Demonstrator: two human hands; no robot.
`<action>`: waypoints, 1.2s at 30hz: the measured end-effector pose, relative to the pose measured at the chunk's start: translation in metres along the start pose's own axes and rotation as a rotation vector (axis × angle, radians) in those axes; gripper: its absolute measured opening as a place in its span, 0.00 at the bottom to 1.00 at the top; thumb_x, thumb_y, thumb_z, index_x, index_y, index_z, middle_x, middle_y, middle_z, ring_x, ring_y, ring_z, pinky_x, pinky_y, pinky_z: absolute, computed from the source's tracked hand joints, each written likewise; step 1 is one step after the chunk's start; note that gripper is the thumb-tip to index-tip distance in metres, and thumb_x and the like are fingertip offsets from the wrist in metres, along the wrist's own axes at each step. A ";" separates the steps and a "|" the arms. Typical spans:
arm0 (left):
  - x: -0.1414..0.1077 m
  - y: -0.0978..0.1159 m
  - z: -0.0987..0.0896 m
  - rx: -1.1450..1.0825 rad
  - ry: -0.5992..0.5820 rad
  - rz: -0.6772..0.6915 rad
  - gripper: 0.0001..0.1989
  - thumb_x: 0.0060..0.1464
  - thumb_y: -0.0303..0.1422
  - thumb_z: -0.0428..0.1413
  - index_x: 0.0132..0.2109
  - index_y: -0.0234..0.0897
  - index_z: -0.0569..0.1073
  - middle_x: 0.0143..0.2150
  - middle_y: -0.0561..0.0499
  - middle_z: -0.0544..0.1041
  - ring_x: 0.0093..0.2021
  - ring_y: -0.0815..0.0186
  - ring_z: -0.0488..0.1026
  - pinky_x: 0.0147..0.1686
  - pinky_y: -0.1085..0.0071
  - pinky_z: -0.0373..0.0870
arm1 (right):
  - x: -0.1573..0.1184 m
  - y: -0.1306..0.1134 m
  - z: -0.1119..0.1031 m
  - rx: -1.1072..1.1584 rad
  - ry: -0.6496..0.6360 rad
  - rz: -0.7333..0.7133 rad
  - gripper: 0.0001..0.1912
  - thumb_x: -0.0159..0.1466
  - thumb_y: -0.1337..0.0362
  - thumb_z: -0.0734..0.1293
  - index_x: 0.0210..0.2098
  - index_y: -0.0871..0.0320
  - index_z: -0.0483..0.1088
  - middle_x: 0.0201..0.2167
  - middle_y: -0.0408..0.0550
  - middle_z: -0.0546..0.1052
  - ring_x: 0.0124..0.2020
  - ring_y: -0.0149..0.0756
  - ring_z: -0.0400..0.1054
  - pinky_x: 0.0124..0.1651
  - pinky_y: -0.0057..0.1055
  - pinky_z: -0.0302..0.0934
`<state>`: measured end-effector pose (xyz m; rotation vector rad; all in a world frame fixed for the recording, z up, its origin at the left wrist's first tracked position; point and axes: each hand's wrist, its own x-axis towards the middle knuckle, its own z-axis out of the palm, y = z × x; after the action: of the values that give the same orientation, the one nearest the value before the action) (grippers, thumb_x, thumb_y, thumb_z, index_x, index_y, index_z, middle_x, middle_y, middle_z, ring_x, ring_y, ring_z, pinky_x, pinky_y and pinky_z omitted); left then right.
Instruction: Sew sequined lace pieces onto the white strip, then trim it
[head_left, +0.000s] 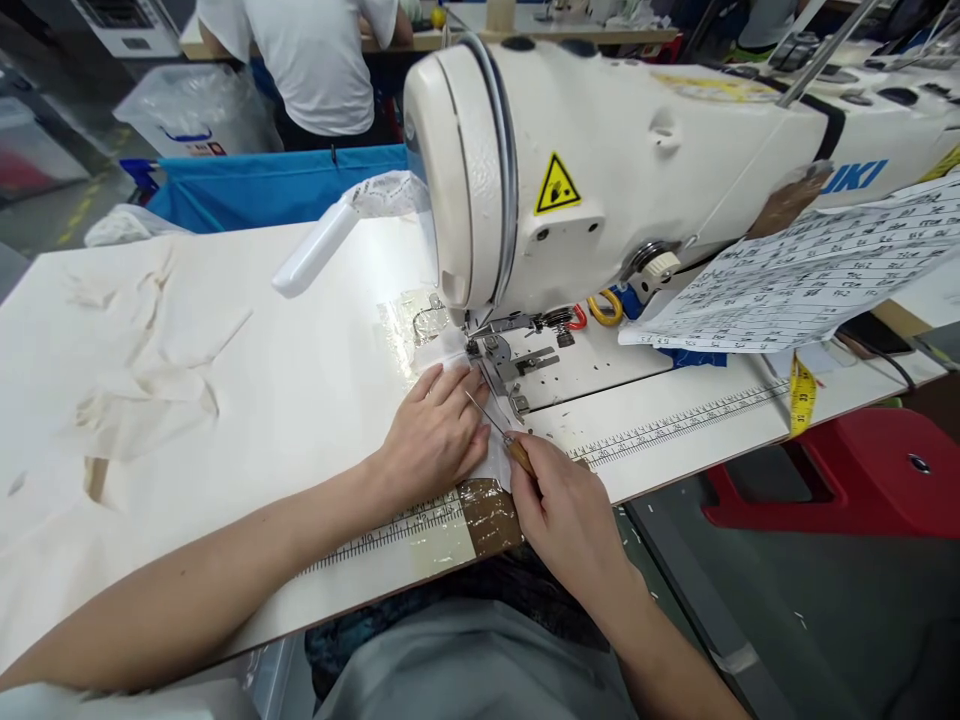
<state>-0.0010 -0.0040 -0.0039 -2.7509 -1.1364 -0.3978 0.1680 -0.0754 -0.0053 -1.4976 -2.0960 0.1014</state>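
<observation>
Both hands work at the sewing machine (600, 170): left hand (435, 435) flat on white fabric (450, 352), right hand (566, 510) gripping an awl (495, 425).

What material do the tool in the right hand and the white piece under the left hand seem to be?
Tool: a thin, shiny shaft, probably metal, in a brown handle that looks like wood. White piece: soft, creased, slightly sheer, so likely thin fabric. Right hand grips the handle; left hand presses the piece flat.
</observation>
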 end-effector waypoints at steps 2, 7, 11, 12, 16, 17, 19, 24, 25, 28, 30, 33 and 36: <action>-0.001 0.000 0.001 0.019 -0.003 0.007 0.22 0.65 0.32 0.44 0.57 0.24 0.72 0.58 0.37 0.74 0.62 0.51 0.66 0.63 0.52 0.61 | -0.002 0.001 -0.001 0.012 -0.004 0.000 0.13 0.68 0.72 0.56 0.45 0.63 0.70 0.37 0.53 0.82 0.33 0.41 0.78 0.30 0.33 0.67; -0.001 -0.002 0.000 0.044 -0.050 0.024 0.22 0.62 0.30 0.46 0.58 0.24 0.71 0.61 0.37 0.72 0.62 0.49 0.65 0.64 0.49 0.59 | -0.013 0.008 -0.010 0.033 -0.014 0.029 0.12 0.69 0.70 0.56 0.45 0.62 0.70 0.37 0.52 0.82 0.33 0.40 0.78 0.30 0.31 0.67; -0.001 0.001 0.000 0.042 -0.031 0.011 0.22 0.65 0.34 0.44 0.57 0.24 0.72 0.59 0.37 0.73 0.62 0.51 0.66 0.64 0.49 0.60 | -0.020 0.018 -0.018 0.080 -0.017 0.083 0.12 0.70 0.69 0.57 0.46 0.62 0.70 0.38 0.53 0.82 0.34 0.38 0.77 0.31 0.28 0.67; -0.001 0.002 0.001 0.043 -0.026 0.005 0.23 0.65 0.35 0.43 0.57 0.24 0.72 0.59 0.37 0.73 0.61 0.51 0.67 0.64 0.50 0.60 | -0.022 0.020 -0.020 0.092 -0.016 0.100 0.12 0.70 0.68 0.57 0.46 0.62 0.71 0.38 0.53 0.82 0.35 0.38 0.78 0.32 0.28 0.67; -0.002 0.005 0.000 0.051 -0.043 0.012 0.22 0.64 0.33 0.45 0.58 0.23 0.71 0.59 0.36 0.73 0.61 0.51 0.66 0.64 0.51 0.60 | -0.024 0.027 -0.024 0.146 -0.008 0.158 0.13 0.70 0.66 0.58 0.46 0.63 0.72 0.35 0.52 0.81 0.33 0.37 0.77 0.33 0.27 0.68; -0.003 0.005 0.000 0.052 -0.053 0.020 0.22 0.63 0.32 0.46 0.58 0.23 0.71 0.60 0.35 0.72 0.61 0.50 0.66 0.64 0.50 0.60 | -0.024 0.028 -0.024 0.160 -0.011 0.172 0.13 0.70 0.66 0.58 0.46 0.63 0.72 0.34 0.51 0.81 0.32 0.37 0.76 0.32 0.27 0.67; -0.003 0.005 -0.001 0.058 -0.081 0.032 0.23 0.62 0.32 0.47 0.59 0.23 0.70 0.60 0.34 0.71 0.62 0.50 0.66 0.64 0.50 0.59 | -0.025 0.029 -0.024 0.185 -0.024 0.195 0.13 0.70 0.66 0.58 0.46 0.63 0.73 0.32 0.50 0.80 0.30 0.36 0.75 0.32 0.26 0.67; -0.004 0.006 -0.004 0.070 -0.132 0.029 0.24 0.62 0.32 0.47 0.60 0.24 0.69 0.62 0.35 0.70 0.63 0.50 0.65 0.65 0.49 0.58 | -0.025 0.028 -0.023 0.209 -0.030 0.206 0.13 0.70 0.65 0.59 0.45 0.63 0.73 0.29 0.49 0.79 0.28 0.34 0.74 0.31 0.26 0.67; -0.004 0.006 -0.004 0.065 -0.133 0.028 0.24 0.62 0.32 0.47 0.60 0.24 0.69 0.62 0.35 0.70 0.63 0.50 0.64 0.65 0.49 0.57 | -0.025 0.028 -0.024 0.211 -0.030 0.206 0.13 0.70 0.65 0.59 0.44 0.63 0.73 0.29 0.49 0.79 0.28 0.34 0.74 0.31 0.26 0.66; -0.004 0.008 -0.004 0.051 -0.131 0.025 0.24 0.62 0.33 0.47 0.61 0.23 0.69 0.62 0.34 0.69 0.63 0.50 0.64 0.65 0.49 0.57 | -0.025 0.029 -0.024 0.220 -0.029 0.211 0.12 0.70 0.65 0.59 0.44 0.62 0.73 0.30 0.49 0.79 0.29 0.35 0.74 0.31 0.26 0.66; -0.005 0.008 -0.004 0.044 -0.132 0.023 0.24 0.63 0.33 0.46 0.61 0.24 0.68 0.62 0.35 0.69 0.63 0.50 0.64 0.66 0.50 0.56 | -0.026 0.030 -0.024 0.222 -0.026 0.216 0.13 0.70 0.65 0.59 0.45 0.63 0.73 0.31 0.50 0.80 0.30 0.35 0.75 0.32 0.27 0.67; -0.006 0.009 -0.004 0.038 -0.139 0.019 0.24 0.64 0.33 0.45 0.61 0.24 0.68 0.63 0.35 0.69 0.64 0.50 0.63 0.66 0.50 0.56 | -0.028 0.031 -0.022 0.225 -0.027 0.223 0.13 0.70 0.64 0.59 0.46 0.63 0.73 0.32 0.51 0.80 0.32 0.37 0.75 0.33 0.27 0.68; -0.006 0.009 -0.003 0.030 -0.127 0.019 0.24 0.64 0.33 0.46 0.61 0.24 0.69 0.63 0.35 0.69 0.64 0.50 0.63 0.65 0.51 0.56 | -0.028 0.031 -0.022 0.235 -0.029 0.233 0.13 0.70 0.64 0.59 0.46 0.61 0.73 0.33 0.51 0.80 0.32 0.37 0.76 0.33 0.28 0.68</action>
<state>0.0002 -0.0153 -0.0027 -2.7930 -1.1327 -0.2046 0.2109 -0.0942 -0.0090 -1.5944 -1.8496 0.4430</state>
